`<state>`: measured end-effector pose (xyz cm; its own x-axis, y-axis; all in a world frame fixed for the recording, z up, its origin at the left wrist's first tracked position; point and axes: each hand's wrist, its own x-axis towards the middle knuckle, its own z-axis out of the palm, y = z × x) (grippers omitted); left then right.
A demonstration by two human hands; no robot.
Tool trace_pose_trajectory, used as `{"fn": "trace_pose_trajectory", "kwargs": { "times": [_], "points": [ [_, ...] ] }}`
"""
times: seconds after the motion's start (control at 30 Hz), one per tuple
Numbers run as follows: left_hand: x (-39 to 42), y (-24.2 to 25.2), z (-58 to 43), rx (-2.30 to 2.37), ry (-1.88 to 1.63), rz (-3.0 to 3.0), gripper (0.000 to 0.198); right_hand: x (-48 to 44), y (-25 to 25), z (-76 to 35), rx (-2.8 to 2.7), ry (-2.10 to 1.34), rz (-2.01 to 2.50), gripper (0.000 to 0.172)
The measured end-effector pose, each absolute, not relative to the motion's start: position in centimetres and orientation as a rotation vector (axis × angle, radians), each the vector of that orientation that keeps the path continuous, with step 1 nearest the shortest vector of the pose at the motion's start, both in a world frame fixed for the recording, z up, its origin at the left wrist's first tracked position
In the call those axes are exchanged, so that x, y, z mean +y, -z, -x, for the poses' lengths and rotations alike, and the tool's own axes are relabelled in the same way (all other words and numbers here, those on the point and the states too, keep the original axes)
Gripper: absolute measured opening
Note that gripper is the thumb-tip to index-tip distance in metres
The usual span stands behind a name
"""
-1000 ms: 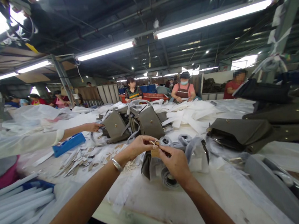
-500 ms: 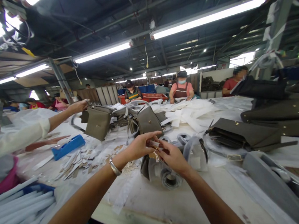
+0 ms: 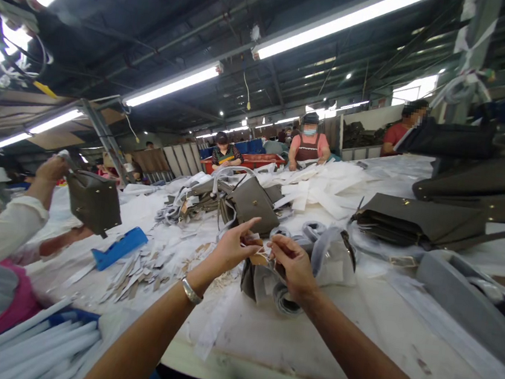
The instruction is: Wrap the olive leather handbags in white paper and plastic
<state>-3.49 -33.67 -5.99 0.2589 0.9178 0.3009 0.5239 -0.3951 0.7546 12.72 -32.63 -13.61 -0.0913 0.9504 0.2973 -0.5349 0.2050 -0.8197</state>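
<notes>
A small tan tag (image 3: 259, 259) with thin white string is pinched between the thumb and fingers of my left hand (image 3: 232, 251), which wears a silver bracelet (image 3: 191, 291) at the wrist. My right hand (image 3: 292, 266) is closed at the fingertips on the white string, just right of the tag. Below both hands lies an olive bag (image 3: 248, 281), partly hidden, with grey-white wrapping rolled around its parts (image 3: 286, 301). Another olive bag (image 3: 256, 204) with a wrapped handle stands right behind my hands.
Paper strips (image 3: 137, 274) and a blue holder (image 3: 120, 247) lie at left. A co-worker's sleeve (image 3: 5, 234) is beside them, that person holding an olive bag (image 3: 95, 201). More bags (image 3: 417, 220) lie at right. White sheets (image 3: 325, 189) are heaped behind, near other people.
My right hand has drawn slightly apart from the left, its fingers now pinched together. The co-worker at left has lifted an olive bag off the table and moved it left.
</notes>
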Motion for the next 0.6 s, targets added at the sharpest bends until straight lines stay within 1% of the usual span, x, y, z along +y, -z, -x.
{"fn": "trace_pose_trajectory", "kwargs": {
  "times": [0.07,0.13,0.2,0.27,0.33,0.47,0.53,0.6],
  "points": [
    [-33.6,5.8,3.5,1.298,-0.995,-2.019,0.074,-32.8,13.6,-13.0,-1.107,-1.304,0.535,0.044],
    [-33.5,5.5,3.4,1.313,-1.034,-2.009,0.072,-33.0,13.2,-13.6,-1.297,-1.157,0.569,0.042],
    [-33.2,5.2,3.4,1.347,-1.136,-1.976,0.071,-33.2,13.1,-14.4,-1.511,-0.882,0.613,0.039],
    [-32.9,4.5,3.5,1.377,-1.26,-1.935,0.069,-33.2,13.5,-15.0,-1.659,-0.581,0.666,0.044],
    [-32.8,3.5,3.8,1.396,-1.37,-1.919,0.066,-33.0,14.2,-15.4,-1.751,-0.41,0.719,0.047],
    [-34.2,2.1,4.2,1.447,-1.513,-1.979,0.062,-32.2,15.2,-15.5,-1.845,-0.331,0.768,0.032],
    [-35.9,2.9,3.8,1.476,-1.599,-2.025,0.056,-31.8,15.1,-15.5,-1.828,-0.315,0.773,0.032],
    [-37.9,5.3,3.2,1.447,-1.584,-2.137,0.042,-31.6,14.8,-15.6,-1.813,-0.322,0.79,0.032]
  ]
}}
